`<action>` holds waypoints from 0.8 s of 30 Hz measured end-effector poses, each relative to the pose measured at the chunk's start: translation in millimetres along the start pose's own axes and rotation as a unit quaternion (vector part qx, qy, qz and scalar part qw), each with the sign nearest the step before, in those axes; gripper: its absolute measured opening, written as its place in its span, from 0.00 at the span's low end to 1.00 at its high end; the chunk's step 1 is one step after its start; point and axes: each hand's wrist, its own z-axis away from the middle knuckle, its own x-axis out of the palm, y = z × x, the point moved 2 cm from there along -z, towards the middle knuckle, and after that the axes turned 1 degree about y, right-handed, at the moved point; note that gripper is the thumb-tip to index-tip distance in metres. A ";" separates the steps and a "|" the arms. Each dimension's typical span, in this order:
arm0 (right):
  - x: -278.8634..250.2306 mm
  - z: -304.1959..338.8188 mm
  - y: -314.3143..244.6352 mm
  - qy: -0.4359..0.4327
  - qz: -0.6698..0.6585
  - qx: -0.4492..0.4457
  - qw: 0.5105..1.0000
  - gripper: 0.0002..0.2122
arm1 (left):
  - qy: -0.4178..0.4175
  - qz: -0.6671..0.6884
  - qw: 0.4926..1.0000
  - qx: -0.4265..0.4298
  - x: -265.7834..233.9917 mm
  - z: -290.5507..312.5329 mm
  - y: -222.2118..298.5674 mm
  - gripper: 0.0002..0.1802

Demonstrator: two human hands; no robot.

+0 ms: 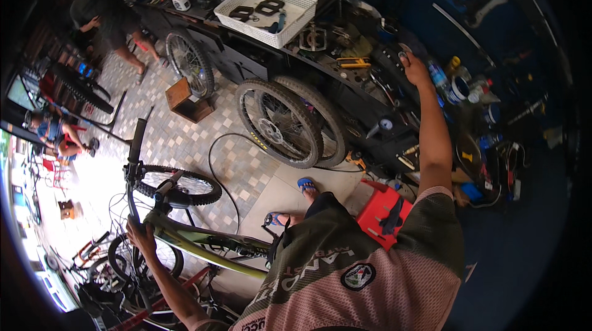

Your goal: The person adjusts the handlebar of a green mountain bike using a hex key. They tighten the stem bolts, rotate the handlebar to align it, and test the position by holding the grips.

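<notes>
A green mountain bike [203,244] stands at my left, front end toward the far left. My left hand [143,237] is closed round its handlebar [131,192], beside the stem. My right arm reaches out over the cluttered workbench [237,66]. There my right hand [415,70] is closed, with fingertips pinched at a small item too tiny to name, above dark tools and parts. Bottles and a white-and-blue tub [458,89] are just right of that hand. A yellow-handled tool [353,62] lies to its left.
A white basket [265,35] holds black pedals. Two loose wheels [277,122] lean against the bench, near a wooden box [185,99]. A red stool [377,211] bearing tools stands by my legs. A black cable [213,170] crosses the tiled floor. Two people are farther left.
</notes>
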 end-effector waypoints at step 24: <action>69.4 163.7 -535.5 -0.081 -0.118 -0.662 0.736 0.38 | -0.036 0.080 0.994 0.070 -46.7 -5.2 87.1 0.57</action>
